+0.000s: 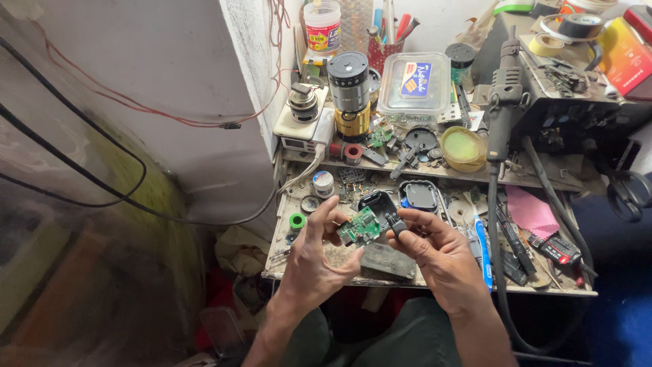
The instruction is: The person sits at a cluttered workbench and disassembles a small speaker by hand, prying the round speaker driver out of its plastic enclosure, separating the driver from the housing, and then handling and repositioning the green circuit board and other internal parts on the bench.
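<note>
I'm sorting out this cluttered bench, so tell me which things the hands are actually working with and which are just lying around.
In hand:
left hand holding the green circuit board
right hand pinching a small black part at the board's edge

Lying about:
clear plastic box
black and gold cylinder
blue-handled tool
pink cloth
scissors
tape rolls
</note>
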Motion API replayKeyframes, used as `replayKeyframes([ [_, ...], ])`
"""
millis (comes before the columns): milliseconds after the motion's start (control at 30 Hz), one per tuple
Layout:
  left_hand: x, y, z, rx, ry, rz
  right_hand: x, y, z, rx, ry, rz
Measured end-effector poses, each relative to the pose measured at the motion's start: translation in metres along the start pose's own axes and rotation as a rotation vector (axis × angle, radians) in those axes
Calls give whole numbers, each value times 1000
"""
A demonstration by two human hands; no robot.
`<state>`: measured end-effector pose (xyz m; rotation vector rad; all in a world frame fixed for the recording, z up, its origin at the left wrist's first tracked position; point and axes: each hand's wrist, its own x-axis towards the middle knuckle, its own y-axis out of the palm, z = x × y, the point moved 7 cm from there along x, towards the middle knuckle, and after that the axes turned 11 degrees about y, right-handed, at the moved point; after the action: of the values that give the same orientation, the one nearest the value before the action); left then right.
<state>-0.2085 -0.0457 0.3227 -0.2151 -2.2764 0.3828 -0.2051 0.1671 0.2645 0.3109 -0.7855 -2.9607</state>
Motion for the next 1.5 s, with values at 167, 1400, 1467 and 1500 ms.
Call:
replayKeyframes([
  [167,-4,5,-5,144,61,-49,-1,7,-8,-41,33,-4],
  [1400,-20,8,-4,21,95,-98,-7,51,-10,-353,-35,-112],
  [1467,-19,7,-4,4,82,-104,-6,49,-8,-351,-37,-128],
  [1500,-19,6,-4,-16,76,-108,-6,46,-5,-349,-39,-137],
])
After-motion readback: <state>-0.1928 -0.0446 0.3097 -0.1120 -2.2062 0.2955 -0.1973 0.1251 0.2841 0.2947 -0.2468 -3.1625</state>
